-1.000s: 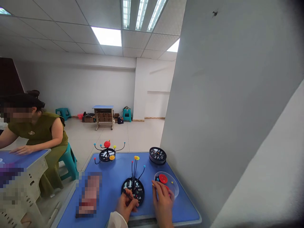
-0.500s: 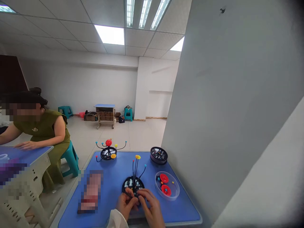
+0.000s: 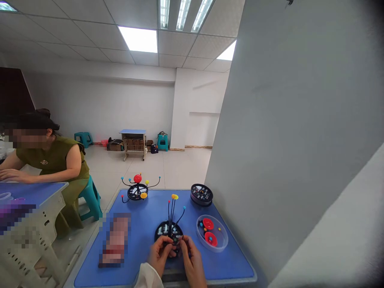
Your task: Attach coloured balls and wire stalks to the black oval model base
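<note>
A solar system model with a round black base [image 3: 161, 229] stands at the near middle of the table. Thin black rods rise from it, tipped with yellow, orange, red and blue balls [image 3: 175, 197]. At the base's near edge, my left hand [image 3: 161, 253] has its thumb and fingers pinched together. Close beside it my right hand [image 3: 192, 256] is also pinched, its fingertips by the right side of the base. Something small and dark shows between the hands, but my fingers mostly cover it, so I cannot name it.
A clear round dish [image 3: 221, 244] to the right holds red half-shells and small balls. Behind it lies a stack of black discs [image 3: 201, 195]. A finished-looking model [image 3: 137, 192] stands far left, near a blurred pink item [image 3: 115, 240]. A person [image 3: 57, 160] sits at another table.
My hands have shifted slightly, and the right fingertips have moved up and right along the base. The seated person's hand has drawn back to the left. The view has tilted a little.
</note>
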The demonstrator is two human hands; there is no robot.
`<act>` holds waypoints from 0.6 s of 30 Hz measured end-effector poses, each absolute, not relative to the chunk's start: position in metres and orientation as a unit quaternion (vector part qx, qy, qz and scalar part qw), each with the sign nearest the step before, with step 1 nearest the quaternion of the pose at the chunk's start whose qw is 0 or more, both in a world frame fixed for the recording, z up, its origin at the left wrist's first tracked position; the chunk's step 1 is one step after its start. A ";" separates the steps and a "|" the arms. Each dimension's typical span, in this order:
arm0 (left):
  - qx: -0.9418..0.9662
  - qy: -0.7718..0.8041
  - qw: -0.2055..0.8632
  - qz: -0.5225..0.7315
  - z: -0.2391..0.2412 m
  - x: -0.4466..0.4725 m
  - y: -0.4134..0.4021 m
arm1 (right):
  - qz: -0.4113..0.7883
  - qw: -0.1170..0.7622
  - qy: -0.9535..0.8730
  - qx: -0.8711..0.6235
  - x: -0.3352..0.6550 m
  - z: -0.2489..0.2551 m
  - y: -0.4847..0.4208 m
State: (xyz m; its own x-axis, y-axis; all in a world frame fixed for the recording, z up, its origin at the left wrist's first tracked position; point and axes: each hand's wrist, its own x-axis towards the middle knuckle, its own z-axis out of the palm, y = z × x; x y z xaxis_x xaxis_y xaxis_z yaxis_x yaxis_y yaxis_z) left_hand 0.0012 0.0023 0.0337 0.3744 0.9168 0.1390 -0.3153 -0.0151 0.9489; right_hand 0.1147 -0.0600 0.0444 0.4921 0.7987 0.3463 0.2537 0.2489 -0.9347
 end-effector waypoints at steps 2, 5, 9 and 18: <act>0.534 0.283 0.635 0.481 0.033 0.001 0.003 | 0.242 0.625 -0.483 -0.564 0.114 0.044 -0.059; 0.551 0.277 0.625 0.479 0.034 0.001 0.003 | 0.243 0.618 -0.494 -0.561 0.114 0.042 -0.059; 0.588 0.274 0.603 0.463 0.034 0.002 0.001 | 0.245 0.654 -0.446 -0.560 0.115 0.038 -0.059; 0.657 0.274 0.545 0.442 0.032 0.001 0.001 | 0.279 0.665 -0.438 -0.537 0.116 0.044 -0.057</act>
